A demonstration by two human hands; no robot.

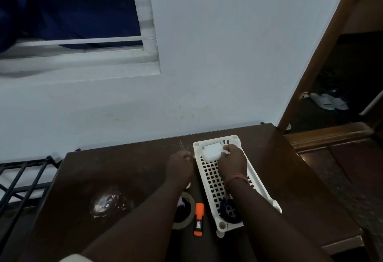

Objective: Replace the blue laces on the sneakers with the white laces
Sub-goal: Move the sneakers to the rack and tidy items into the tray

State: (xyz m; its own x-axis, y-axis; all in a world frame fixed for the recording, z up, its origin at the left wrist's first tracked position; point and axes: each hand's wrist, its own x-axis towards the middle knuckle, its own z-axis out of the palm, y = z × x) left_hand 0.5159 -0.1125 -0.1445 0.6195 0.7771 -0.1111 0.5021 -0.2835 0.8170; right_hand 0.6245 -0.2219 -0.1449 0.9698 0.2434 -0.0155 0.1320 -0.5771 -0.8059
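I judge relacing not begun: no sneakers in view; my right hand point(232, 159) pinches a white packet point(211, 152), possibly the white laces, in the basket point(259, 181), left hand point(180, 165) curled, contents unclear; dark blue bundle point(229, 210) at basket's near end

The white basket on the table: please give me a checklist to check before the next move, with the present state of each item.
1. Right hand has a hold on the white block: ok, fingers curl on its edge at the far end of the white basket.
2. Left hand free: not ok, it pinches thin strands.
3. Basket flat on the table: ok.
4. Dark blue bundle in the basket's near end is the removed laces: cannot tell.
5. Sneakers within reach: cannot tell, none in view.
6. Orange marker and tape roll clear of the basket: ok, they lie beside it.
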